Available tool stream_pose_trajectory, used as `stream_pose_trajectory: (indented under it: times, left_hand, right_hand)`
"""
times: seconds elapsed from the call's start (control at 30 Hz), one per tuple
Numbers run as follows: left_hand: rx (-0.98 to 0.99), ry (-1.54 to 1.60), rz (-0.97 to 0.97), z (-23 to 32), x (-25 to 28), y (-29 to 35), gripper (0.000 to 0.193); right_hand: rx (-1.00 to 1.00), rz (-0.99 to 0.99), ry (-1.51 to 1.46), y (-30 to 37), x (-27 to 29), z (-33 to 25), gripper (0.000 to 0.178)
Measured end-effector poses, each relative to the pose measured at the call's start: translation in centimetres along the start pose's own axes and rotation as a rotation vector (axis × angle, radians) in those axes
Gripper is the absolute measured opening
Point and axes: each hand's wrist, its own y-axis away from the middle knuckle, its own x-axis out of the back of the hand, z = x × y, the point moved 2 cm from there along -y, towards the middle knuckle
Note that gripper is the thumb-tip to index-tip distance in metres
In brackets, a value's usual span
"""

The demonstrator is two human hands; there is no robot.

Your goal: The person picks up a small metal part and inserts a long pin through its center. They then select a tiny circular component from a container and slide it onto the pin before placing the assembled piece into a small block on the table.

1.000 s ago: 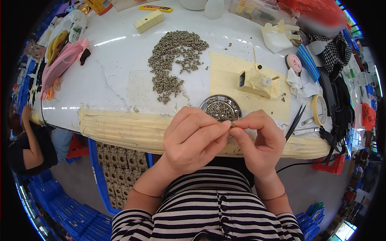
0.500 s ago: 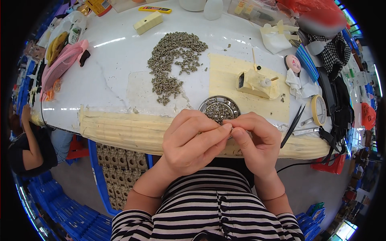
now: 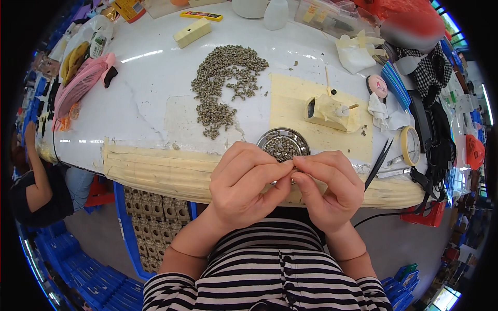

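Note:
My left hand (image 3: 246, 181) and my right hand (image 3: 329, 189) meet fingertip to fingertip at the table's near edge. Both are pinched closed around something too small to make out. Just beyond the fingers stands a round, shiny metal dish (image 3: 305, 139) holding many small metal parts (image 3: 282, 146); my hands cover its near rim. Farther off, to the left of the dish, a large heap of small metal pieces (image 3: 207, 88) lies in a curved shape on the white tabletop. A yellowish taped block (image 3: 332, 111) with a thin stick and a nozzle sits to the right of the heap.
Black tweezers (image 3: 380, 163), a tape roll (image 3: 412, 145) and a steel ruler-like strip (image 3: 394, 173) lie to the right. A pink fan-like object (image 3: 83, 93) is at the left. Below the padded edge (image 3: 155, 165), a blue crate (image 3: 127, 233) holds metal blocks. A person (image 3: 41, 186) sits at far left.
My left fingertips have drawn back slightly and my thumb has dropped lower. Both hands still meet at the same place. The view has shifted a little.

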Motion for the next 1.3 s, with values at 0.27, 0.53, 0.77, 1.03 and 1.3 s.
stream_pose_trajectory:
  times: [0.27,0.53,0.77,1.03,1.3]
  left_hand:
    - [-0.033,-0.003,-0.019,0.1,0.1,0.1,0.03]
    - [0.001,-0.01,-0.004,0.0,-0.2,-0.1,0.029]
    - [0.002,0.009,0.015,-0.1,0.0,-0.1,0.029]
    - [-0.043,-0.011,0.018,0.0,-0.1,-0.1,0.029]
    - [0.026,-0.003,0.009,-0.3,-0.3,0.1,0.028]
  right_hand:
    - [-0.435,-0.067,-0.396,0.5,0.1,0.7,0.017]
    - [0.13,0.027,0.04,-0.3,0.0,-0.3,0.021]
    - [-0.147,-0.014,-0.156,-0.1,-0.1,0.5,0.019]
    - [-0.572,-0.066,-0.556,0.4,-0.2,0.7,0.012]
    - [0.099,0.032,0.054,-0.1,-0.3,0.3,0.024]
